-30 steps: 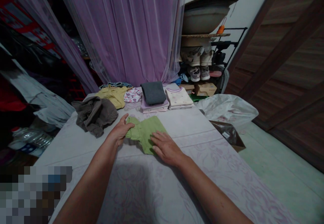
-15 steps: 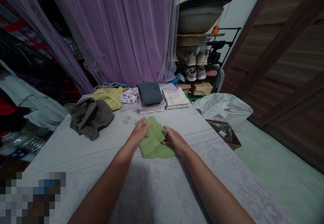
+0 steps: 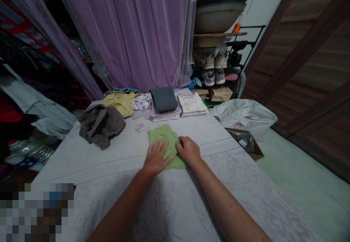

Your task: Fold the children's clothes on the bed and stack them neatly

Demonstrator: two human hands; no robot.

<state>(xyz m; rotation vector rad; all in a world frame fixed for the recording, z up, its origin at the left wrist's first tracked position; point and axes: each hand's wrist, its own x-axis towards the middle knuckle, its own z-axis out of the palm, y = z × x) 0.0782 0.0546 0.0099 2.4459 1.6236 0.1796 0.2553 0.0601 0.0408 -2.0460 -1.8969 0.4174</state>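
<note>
A folded green garment (image 3: 163,131) lies on the patterned bedsheet in front of me. My left hand (image 3: 156,158) rests flat on its lower left part, palm down with fingers spread. At its right edge, my right hand (image 3: 190,150) has curled fingers, with thumb and forefinger closed on the cloth; the other fingertips are hidden. Beyond the hands stands a stack of folded clothes with a dark grey garment (image 3: 164,99) on top. Beside that is a folded cream patterned shirt (image 3: 192,103) on another stack.
Left of the stacks lie a crumpled brown garment (image 3: 101,125), a yellow garment (image 3: 120,103) and a white-and-purple patterned cloth (image 3: 141,102). A purple curtain (image 3: 131,34) hangs behind. Off the bed's right side are a plastic bag (image 3: 246,114), an open box (image 3: 254,150) and shoes (image 3: 214,77).
My left hand has moved down from the garment's upper left edge and now lies flat on it. My right hand's fingers have curled in at the right edge.
</note>
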